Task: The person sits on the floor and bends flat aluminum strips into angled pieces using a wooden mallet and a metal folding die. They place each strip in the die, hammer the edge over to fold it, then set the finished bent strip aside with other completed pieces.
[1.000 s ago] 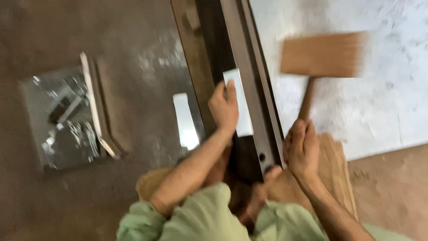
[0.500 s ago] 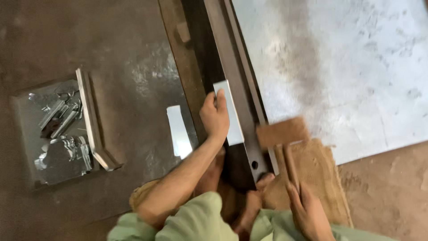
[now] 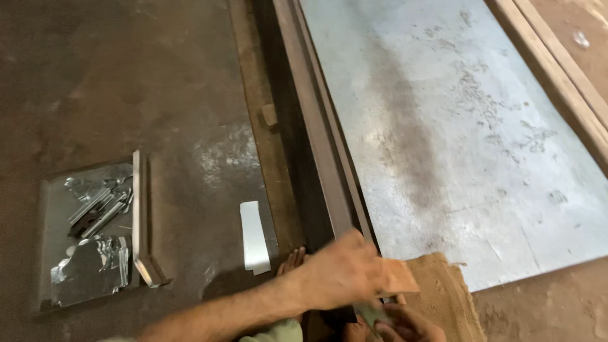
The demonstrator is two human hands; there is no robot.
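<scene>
Head view: left hand [image 3: 345,273] curls over the wooden mallet [image 3: 398,278] by the steel rail [image 3: 316,145]; right hand's [image 3: 405,323] grip unclear. Keep fingers off the rail edge.

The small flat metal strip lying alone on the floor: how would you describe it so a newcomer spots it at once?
Start at the long dark steel rail running up the middle of the picture, then look just left of its near end on the dark floor. There lies a small, pale, flat rectangular metal strip, by itself. Unlike the crumpled shiny scraps farther left, it is smooth, straight and unbent.
</scene>
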